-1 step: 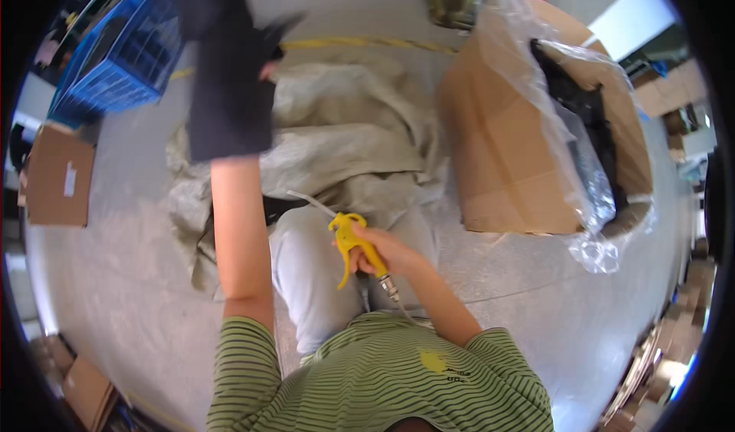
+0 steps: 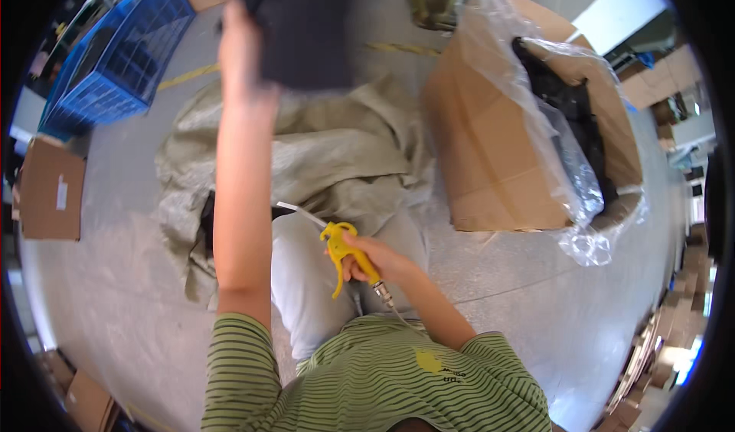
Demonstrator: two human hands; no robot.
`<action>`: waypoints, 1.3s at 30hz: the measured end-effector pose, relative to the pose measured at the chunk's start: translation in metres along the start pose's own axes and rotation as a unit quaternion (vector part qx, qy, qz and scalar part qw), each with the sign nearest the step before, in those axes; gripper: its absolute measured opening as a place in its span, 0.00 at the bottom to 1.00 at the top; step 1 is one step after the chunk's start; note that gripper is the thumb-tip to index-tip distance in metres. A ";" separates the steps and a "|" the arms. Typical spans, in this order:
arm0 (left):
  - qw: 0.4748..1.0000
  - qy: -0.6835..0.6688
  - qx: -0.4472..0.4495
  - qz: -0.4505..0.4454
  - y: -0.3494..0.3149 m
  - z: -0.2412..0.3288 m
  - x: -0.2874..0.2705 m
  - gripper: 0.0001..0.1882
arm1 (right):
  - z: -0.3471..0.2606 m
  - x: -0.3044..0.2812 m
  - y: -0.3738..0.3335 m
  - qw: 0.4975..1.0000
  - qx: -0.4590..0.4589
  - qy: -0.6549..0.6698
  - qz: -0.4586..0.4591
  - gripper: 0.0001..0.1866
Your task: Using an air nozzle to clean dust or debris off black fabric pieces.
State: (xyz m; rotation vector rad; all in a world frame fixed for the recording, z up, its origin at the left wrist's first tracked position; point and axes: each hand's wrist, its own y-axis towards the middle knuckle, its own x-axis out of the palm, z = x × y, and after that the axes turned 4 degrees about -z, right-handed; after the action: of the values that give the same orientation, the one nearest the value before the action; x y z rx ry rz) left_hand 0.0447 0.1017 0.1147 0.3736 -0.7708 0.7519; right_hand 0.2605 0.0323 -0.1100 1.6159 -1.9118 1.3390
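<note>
The left hand, raised at arm's length, holds its grip closed on a dark cloth above a crumpled beige sack on the floor. The right hand grips a yellow air blow gun over the lap, nozzle toward the sack; a plastic-lined cardboard box stands just beside.

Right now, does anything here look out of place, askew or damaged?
Mostly the crumpled beige woven sack, which lies bunched on the concrete floor instead of flat. The clear plastic liner spills over the brown cardboard box's side. Nothing looks damaged.
</note>
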 end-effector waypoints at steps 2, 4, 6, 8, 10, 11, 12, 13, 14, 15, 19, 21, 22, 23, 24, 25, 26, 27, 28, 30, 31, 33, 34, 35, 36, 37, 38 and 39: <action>0.976 0.063 0.108 -0.179 0.066 -0.065 0.049 0.20 | 0.010 0.001 -0.013 1.000 -0.009 -0.006 0.002 0.32; 0.938 0.187 0.086 -0.279 -0.008 -0.085 0.158 0.20 | 0.012 -0.006 -0.026 1.000 -0.027 0.009 0.009 0.32; 0.845 0.420 0.120 -0.309 0.009 -0.147 0.152 0.28 | 0.015 -0.001 -0.025 0.997 -0.047 0.045 0.033 0.31; 0.815 0.449 0.049 -0.362 -0.014 -0.139 0.119 0.29 | 0.014 -0.014 -0.031 0.996 -0.047 0.065 0.037 0.32; 0.810 0.431 0.123 -0.377 -0.009 -0.107 0.054 0.21 | 0.012 -0.020 -0.027 0.997 -0.035 0.054 0.043 0.33; 0.842 0.381 0.119 -0.364 0.002 -0.091 0.014 0.17 | 0.008 -0.023 -0.029 0.997 -0.037 0.056 0.033 0.32; 0.889 0.307 0.094 -0.327 0.008 -0.071 -0.029 0.14 | 0.006 -0.026 -0.031 0.997 -0.038 0.061 0.025 0.32; 0.922 0.264 0.071 -0.274 0.016 -0.049 -0.078 0.13 | 0.005 -0.027 -0.034 0.997 -0.042 0.065 0.028 0.32; 0.953 0.256 0.083 -0.141 0.016 -0.028 -0.132 0.10 | 0.006 -0.027 -0.035 0.997 -0.038 0.067 0.024 0.32; 0.948 0.292 0.122 0.012 0.012 -0.012 -0.185 0.09 | 0.008 -0.024 -0.037 0.996 -0.021 0.081 0.011 0.31; 0.847 0.342 0.054 0.404 -0.049 0.003 -0.414 0.09 | 0.013 0.001 -0.010 0.988 0.022 0.118 -0.092 0.32; 0.832 0.419 -0.143 0.335 -0.092 -0.018 -0.487 0.09 | 0.016 0.013 0.010 0.988 0.053 0.106 -0.101 0.32; 0.816 0.473 -0.168 0.287 -0.107 -0.036 -0.514 0.19 | 0.016 0.022 0.022 0.985 0.079 0.087 -0.125 0.32; 0.744 0.545 -0.245 0.300 -0.116 -0.045 -0.544 0.32 | 0.015 0.035 0.033 0.980 0.106 0.068 -0.154 0.31; 0.734 0.509 -0.287 0.345 -0.113 -0.070 -0.549 0.49 | 0.014 0.040 0.042 0.982 0.113 0.053 -0.141 0.31; 0.738 0.504 -0.293 0.340 -0.105 -0.091 -0.549 0.49 | 0.015 0.043 0.048 0.984 0.113 0.052 -0.131 0.31; 0.718 0.489 -0.311 0.386 -0.095 -0.110 -0.549 0.55 | 0.016 0.046 0.053 0.987 0.109 0.044 -0.106 0.31; 0.695 0.472 -0.328 0.432 -0.087 -0.124 -0.552 0.61 | 0.016 0.048 0.058 0.990 0.107 0.035 -0.082 0.30; 0.696 0.471 -0.323 0.436 -0.085 -0.126 -0.568 0.61 | 0.015 0.053 0.063 0.990 0.109 0.032 -0.087 0.30; 0.840 0.131 -0.401 0.342 -0.086 -0.128 -0.598 0.66 | 0.015 0.063 0.069 0.987 0.135 0.039 -0.077 0.29; 0.840 0.128 -0.403 0.340 -0.086 -0.132 -0.603 0.66 | 0.016 0.062 0.068 0.987 0.135 0.038 -0.073 0.29; 0.774 0.324 -0.383 0.387 -0.093 -0.130 -0.615 0.63 | 0.021 0.059 0.068 0.970 0.166 0.128 -0.121 0.28; 0.775 0.319 -0.391 0.381 -0.093 -0.137 -0.605 0.63 | 0.022 0.056 0.068 0.972 0.164 0.129 -0.110 0.28; 0.807 0.238 -0.381 0.382 -0.087 -0.148 -0.579 0.58 | 0.022 0.051 0.065 0.975 0.162 0.130 -0.071 0.27; 0.833 0.158 -0.365 0.385 -0.080 -0.149 -0.555 0.55 | 0.021 0.047 0.063 0.978 0.160 0.131 -0.039 0.26; 0.835 0.155 -0.368 0.379 -0.070 -0.140 -0.537 0.55 | 0.020 0.046 0.064 0.979 0.156 0.129 -0.033 0.26; 0.848 0.132 -0.366 0.359 -0.062 -0.132 -0.520 0.49 | 0.020 0.045 0.063 0.979 0.147 0.138 -0.034 0.25; 0.861 0.110 -0.361 0.342 -0.059 -0.125 -0.512 0.44 | 0.020 0.046 0.062 0.978 0.140 0.147 -0.039 0.25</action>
State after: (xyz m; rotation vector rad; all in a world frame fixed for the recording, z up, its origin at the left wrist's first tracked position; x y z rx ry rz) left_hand -0.0971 -0.1093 -0.3506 -0.7015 -0.9126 1.0697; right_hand 0.1967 -0.0153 -0.1152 1.4908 -1.5275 1.7664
